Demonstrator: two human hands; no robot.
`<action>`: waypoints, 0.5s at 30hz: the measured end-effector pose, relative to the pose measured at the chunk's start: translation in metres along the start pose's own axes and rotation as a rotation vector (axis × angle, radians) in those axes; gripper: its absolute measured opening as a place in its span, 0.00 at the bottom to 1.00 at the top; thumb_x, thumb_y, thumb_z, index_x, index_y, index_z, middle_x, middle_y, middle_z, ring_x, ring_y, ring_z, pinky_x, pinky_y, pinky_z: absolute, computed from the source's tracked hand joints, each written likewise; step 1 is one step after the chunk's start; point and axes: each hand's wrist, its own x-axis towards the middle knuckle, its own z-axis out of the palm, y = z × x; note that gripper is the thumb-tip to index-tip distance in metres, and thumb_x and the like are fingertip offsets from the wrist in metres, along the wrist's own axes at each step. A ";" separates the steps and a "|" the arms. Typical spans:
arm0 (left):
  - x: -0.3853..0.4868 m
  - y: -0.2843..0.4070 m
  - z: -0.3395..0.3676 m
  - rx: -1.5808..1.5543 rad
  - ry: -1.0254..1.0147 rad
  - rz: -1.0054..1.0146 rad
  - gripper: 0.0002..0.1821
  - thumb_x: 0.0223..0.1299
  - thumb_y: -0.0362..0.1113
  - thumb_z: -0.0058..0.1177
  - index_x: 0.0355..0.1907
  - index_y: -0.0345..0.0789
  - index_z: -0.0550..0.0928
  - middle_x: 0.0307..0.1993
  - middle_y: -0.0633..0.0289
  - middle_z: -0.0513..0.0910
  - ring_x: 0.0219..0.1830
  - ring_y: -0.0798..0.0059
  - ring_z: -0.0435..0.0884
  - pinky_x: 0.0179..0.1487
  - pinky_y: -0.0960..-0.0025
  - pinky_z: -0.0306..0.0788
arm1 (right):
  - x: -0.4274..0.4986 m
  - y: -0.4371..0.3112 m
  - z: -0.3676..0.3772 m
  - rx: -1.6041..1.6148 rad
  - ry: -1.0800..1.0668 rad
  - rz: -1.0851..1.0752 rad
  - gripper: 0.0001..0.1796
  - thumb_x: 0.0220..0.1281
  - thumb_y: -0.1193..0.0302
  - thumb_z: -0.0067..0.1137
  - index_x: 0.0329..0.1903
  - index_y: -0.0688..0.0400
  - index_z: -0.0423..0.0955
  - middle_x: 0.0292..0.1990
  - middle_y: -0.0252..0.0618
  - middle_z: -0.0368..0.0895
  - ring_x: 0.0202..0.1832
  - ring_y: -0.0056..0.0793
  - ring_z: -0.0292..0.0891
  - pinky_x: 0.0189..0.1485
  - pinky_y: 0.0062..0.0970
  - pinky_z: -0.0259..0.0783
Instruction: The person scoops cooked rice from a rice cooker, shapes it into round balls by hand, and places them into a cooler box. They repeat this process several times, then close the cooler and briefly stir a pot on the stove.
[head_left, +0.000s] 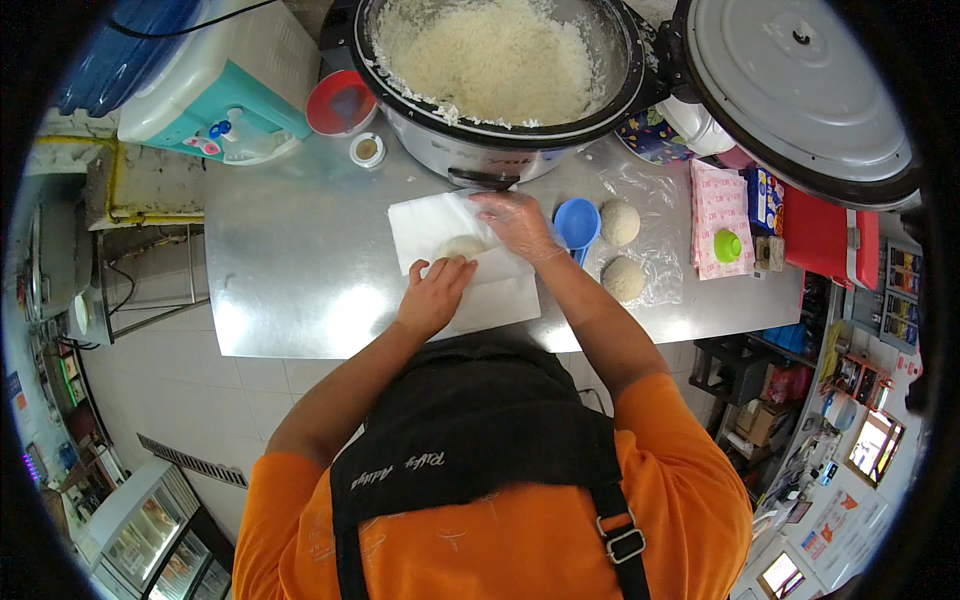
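A portion of rice (460, 247) lies on white wrapping paper (499, 296) in front of me, partly hidden by my fingers. My left hand (435, 294) is bare, its fingertips pressing a fold of the paper against the near side of the rice. My right hand (517, 226) wears a clear plastic glove and lies over the paper's right part, fingers bent; whether it grips the paper cannot be told. Right of it lies a blue plastic scoop (577, 223). Two rounded rice mounds, one farther (620, 223) and one nearer (623, 279), rest on clear plastic film (664, 259).
A large open rice cooker (480, 146) full of rice stands at the back, its lid (795, 90) raised at right. A red bowl (341, 103) and a water dispenser (247, 105) are back left. Printed papers (720, 187), a green cup (727, 246) and a red box (825, 232) are at right.
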 end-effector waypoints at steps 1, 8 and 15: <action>0.004 -0.001 0.001 0.002 -0.069 -0.025 0.33 0.71 0.38 0.63 0.77 0.42 0.74 0.75 0.63 0.74 0.73 0.66 0.75 0.73 0.43 0.63 | 0.002 -0.008 -0.002 -0.016 -0.078 0.072 0.25 0.67 0.77 0.65 0.67 0.53 0.83 0.50 0.55 0.91 0.54 0.55 0.88 0.63 0.48 0.82; 0.010 -0.006 -0.009 -0.051 0.404 -0.221 0.20 0.65 0.33 0.64 0.60 0.43 0.84 0.60 0.62 0.81 0.66 0.62 0.79 0.74 0.42 0.63 | -0.048 -0.046 -0.022 -0.410 -0.570 -0.173 0.15 0.73 0.73 0.56 0.58 0.55 0.83 0.48 0.52 0.87 0.51 0.57 0.87 0.58 0.52 0.83; -0.015 -0.031 -0.002 -0.193 0.009 0.042 0.11 0.63 0.31 0.59 0.48 0.37 0.85 0.52 0.59 0.86 0.61 0.57 0.84 0.66 0.55 0.79 | -0.081 0.003 -0.001 -0.628 -0.386 -0.308 0.18 0.72 0.74 0.56 0.61 0.60 0.81 0.55 0.46 0.86 0.62 0.47 0.83 0.74 0.44 0.75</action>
